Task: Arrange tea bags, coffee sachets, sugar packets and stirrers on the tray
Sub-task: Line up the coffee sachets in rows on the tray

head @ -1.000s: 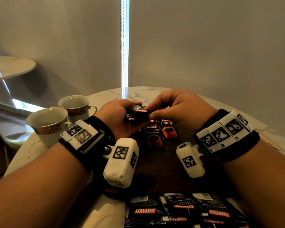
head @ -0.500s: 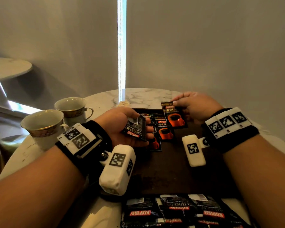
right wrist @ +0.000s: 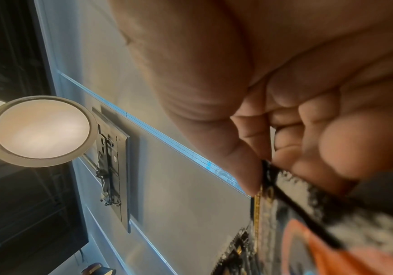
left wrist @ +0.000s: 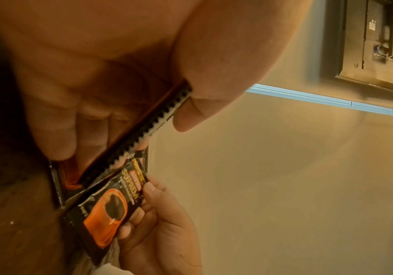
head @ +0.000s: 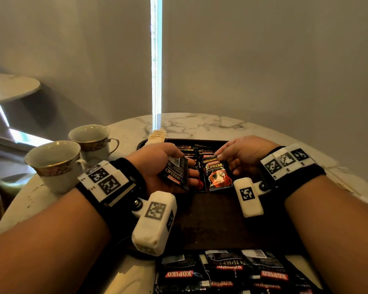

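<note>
Since the earlier frame, right hand [head: 245,154] has drawn nearer, pinching a Kopiko Supremo sachet [head: 217,174] by its top edge over the dark tray [head: 210,221]. Beside it, left hand [head: 157,164] grips another sachet [head: 176,174].

The room is dim; a bright vertical light strip [head: 156,60] glares at top centre; the wrist views are blurred.

Each bare forearm wore a black wrist strap [head: 134,177] carrying white blocks printed with black square tags [head: 103,177]. At 5 o'clock of the left strap hung a white camera pod [head: 154,223] on a screwed bracket; the right pod [head: 250,197] matched it.
</note>
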The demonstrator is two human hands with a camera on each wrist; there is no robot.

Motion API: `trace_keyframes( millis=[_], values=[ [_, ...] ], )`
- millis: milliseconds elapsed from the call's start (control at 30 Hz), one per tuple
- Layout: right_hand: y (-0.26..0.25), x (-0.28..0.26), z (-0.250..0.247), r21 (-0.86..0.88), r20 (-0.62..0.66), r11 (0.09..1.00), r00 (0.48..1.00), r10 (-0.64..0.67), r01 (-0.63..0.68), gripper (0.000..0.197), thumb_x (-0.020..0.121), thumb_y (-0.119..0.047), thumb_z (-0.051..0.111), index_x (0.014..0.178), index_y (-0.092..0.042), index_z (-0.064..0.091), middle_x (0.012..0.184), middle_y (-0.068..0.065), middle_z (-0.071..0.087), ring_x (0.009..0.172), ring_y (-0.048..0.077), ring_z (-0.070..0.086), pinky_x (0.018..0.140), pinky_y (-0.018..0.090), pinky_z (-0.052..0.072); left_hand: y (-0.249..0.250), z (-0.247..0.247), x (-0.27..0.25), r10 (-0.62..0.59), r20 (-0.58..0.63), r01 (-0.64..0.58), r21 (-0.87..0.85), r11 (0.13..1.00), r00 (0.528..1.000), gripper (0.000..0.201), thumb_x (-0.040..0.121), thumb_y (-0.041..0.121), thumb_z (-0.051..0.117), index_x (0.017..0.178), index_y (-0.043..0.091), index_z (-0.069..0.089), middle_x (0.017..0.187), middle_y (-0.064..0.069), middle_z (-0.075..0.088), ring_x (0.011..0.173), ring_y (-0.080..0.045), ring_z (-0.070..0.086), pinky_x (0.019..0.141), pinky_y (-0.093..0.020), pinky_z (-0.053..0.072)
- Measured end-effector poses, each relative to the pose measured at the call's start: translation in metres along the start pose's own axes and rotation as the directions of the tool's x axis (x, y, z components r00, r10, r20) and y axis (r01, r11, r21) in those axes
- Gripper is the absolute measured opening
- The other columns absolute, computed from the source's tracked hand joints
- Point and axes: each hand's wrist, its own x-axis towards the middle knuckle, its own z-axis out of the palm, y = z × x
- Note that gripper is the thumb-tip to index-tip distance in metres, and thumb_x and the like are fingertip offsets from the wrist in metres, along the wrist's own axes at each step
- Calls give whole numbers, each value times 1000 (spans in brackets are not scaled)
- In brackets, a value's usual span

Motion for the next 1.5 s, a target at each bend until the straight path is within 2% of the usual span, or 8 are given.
trace_keyframes(
  millis=[333, 467, 633, 833, 1100, 1300, 1400, 1500],
  values=[
    [0, -1, -1, -44, 1, 999, 1000, -17, 17, 10, 87, -2, 69, 94, -9, 69, 82, 12, 66, 52, 15, 58, 50, 29, 46, 0, 1, 2, 10, 17, -9, -71, 997, 1000, 33, 99, 19, 35, 115, -1, 55, 111, -23, 58, 86, -36, 62, 58, -39, 60],
    [-1, -3, -3, -83, -3, 996, 999, -34, 34, 10, 86, -3, 71, 94, -10, 71, 77, 7, 68, 51, 12, 54, 45, 24, 38, 0, 2, 3, 38, 7, -38, -32, 999, 999, 32, 99, 18, 33, 116, 0, 54, 113, -22, 63, 87, -35, 66, 75, -40, 50],
    [-1, -4, -2, -55, 5, 998, 1000, -31, 31, 11, 86, 0, 69, 94, -8, 69, 79, 10, 68, 54, 15, 60, 43, 24, 43, 0, 4, -1, 64, 6, -64, -15, 998, 998, 29, 99, 17, 32, 113, 2, 53, 91, -20, 73, 73, -32, 73, 77, -39, 49],
    [-3, -4, -2, 8, 16, 1000, 1000, -3, 3, 14, 87, 3, 68, 98, -6, 67, 75, 12, 67, 56, 18, 63, 51, 27, 53, -1, 7, -3, 74, -4, -74, -53, 996, 997, 29, 99, 15, 33, 116, 2, 53, 87, -20, 72, 69, -34, 72, 51, -36, 58],
    [-2, -1, -4, -19, -28, 998, 998, -56, 55, 10, 88, -3, 69, 96, -8, 67, 81, 10, 66, 57, 16, 61, 48, 27, 48, -2, 7, -2, 101, -13, -101, -38, 994, 995, 32, 99, 14, 34, 120, 2, 55, 87, -18, 73, 70, -32, 72, 66, -38, 56],
    [-5, 1, -5, 17, -83, 970, 967, -241, 244, 7, 85, -8, 73, 88, -14, 69, 70, 2, 67, 52, 11, 54, 42, 23, 39, 1, 11, -7, 148, -20, -149, -134, 980, 989, 37, 99, 16, 34, 124, 0, 56, 100, -19, 60, 77, -28, 60, 71, -37, 50],
    [-16, -10, -2, 139, 2, 920, 929, -369, 365, 11, 83, -8, 74, 90, -13, 69, 63, -3, 65, 52, 11, 49, 39, 19, 37, 4, 10, -8, 201, -54, -207, -179, 962, 978, 41, 100, 22, 36, 122, -1, 62, 87, -15, 62, 70, -26, 61, 67, -34, 53],
    [-22, -24, 3, 242, 171, 865, 858, -484, 439, 18, 72, -13, 80, 88, -15, 73, 68, 0, 66, 53, 10, 50, 42, 18, 39, 5, 7, -8, 241, -56, -247, -182, 952, 969, 45, 100, 29, 39, 122, 2, 66, 93, -16, 69, 81, -31, 68, 87, -43, 50]
  ],
)
